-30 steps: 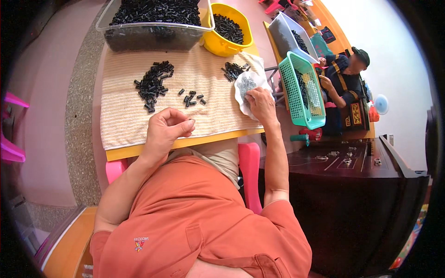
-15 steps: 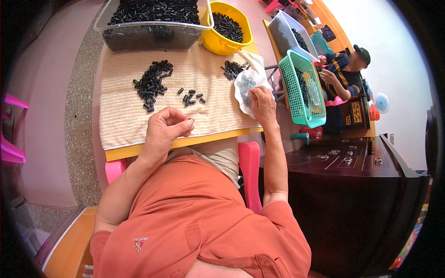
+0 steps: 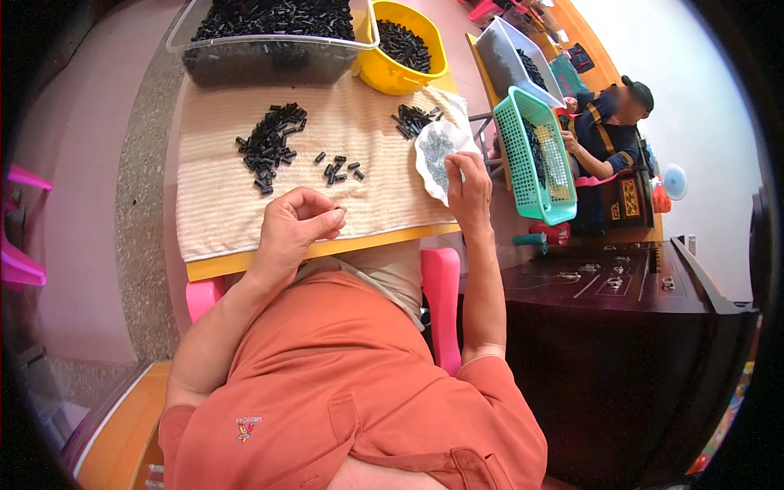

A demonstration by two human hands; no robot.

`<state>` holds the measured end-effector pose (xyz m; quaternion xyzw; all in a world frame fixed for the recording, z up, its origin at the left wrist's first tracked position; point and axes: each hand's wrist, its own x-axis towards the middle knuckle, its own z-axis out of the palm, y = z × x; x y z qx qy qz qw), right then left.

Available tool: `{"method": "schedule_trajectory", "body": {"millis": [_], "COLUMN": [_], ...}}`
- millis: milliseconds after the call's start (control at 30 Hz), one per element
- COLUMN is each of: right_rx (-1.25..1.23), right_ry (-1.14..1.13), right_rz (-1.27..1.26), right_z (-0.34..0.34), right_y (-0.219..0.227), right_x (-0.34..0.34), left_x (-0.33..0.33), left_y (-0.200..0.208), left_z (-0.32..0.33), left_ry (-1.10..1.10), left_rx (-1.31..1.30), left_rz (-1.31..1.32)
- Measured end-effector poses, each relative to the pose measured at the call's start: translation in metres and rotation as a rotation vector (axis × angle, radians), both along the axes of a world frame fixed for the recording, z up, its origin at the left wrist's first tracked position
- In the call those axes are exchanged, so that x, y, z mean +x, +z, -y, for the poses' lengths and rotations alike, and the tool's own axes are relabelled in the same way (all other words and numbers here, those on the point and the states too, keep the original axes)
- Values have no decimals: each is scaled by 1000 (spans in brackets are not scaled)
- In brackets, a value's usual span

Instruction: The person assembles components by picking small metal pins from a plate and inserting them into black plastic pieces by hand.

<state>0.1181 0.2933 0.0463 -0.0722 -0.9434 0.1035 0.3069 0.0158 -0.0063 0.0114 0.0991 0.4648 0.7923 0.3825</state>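
My left hand [image 3: 296, 224] is closed in a pinch above the front of the towel. A small black piece [image 3: 341, 209] shows at the tips of its thumb and forefinger; most of it is hidden. My right hand [image 3: 469, 192] hovers at the right edge of a white scalloped dish [image 3: 423, 167], thumb and forefinger pressed together; what they hold, if anything, is too small to tell. Tiny grey, shiny pieces [image 3: 437, 155] lie in the dish. On the towel are a large pile of short black tubes [image 3: 269, 147], a few scattered black tubes [image 3: 335, 169] and a smaller pile [image 3: 412, 120].
A clear bin [image 3: 269, 64] and a yellow tub [image 3: 392, 73], both full of black tubes, stand at the table's far side. A striped towel [image 3: 216, 196] covers the table. To the right are a green basket [image 3: 535, 200], a white bin [image 3: 498, 61] and a seated person [image 3: 604, 135].
My right hand has drawn back slightly from the pieces in the dish toward its rim. My left hand stays put. The other person's raised hand has moved toward the green basket.
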Motion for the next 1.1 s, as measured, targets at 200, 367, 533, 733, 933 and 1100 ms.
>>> {"method": "schedule_trajectory", "body": {"millis": [200,367,533,733,933,1100], "right_rx": [-495,-940,-1043,-1191,-1325,-936], "right_ry": [179,447,491,476,455,508], "right_rz": [-11,197,194,176,199,219], "right_z": [58,114,126,129,132,123], "right_y": [2,-11,-17,-18,-15,-19], "right_x": [0,0,-3,0,2,1], "left_x": [-1,3,1,2,2,3], "left_y": [-2,-2,-3,0,0,-1], "left_z": [0,-1,1,2,3,1], "left_ry": [-36,-94,-120,-147,-161,-159], "left_rx": [11,61,94,57,31,35], "left_rz": [-20,-32,-23,-22,-50,-33]}}
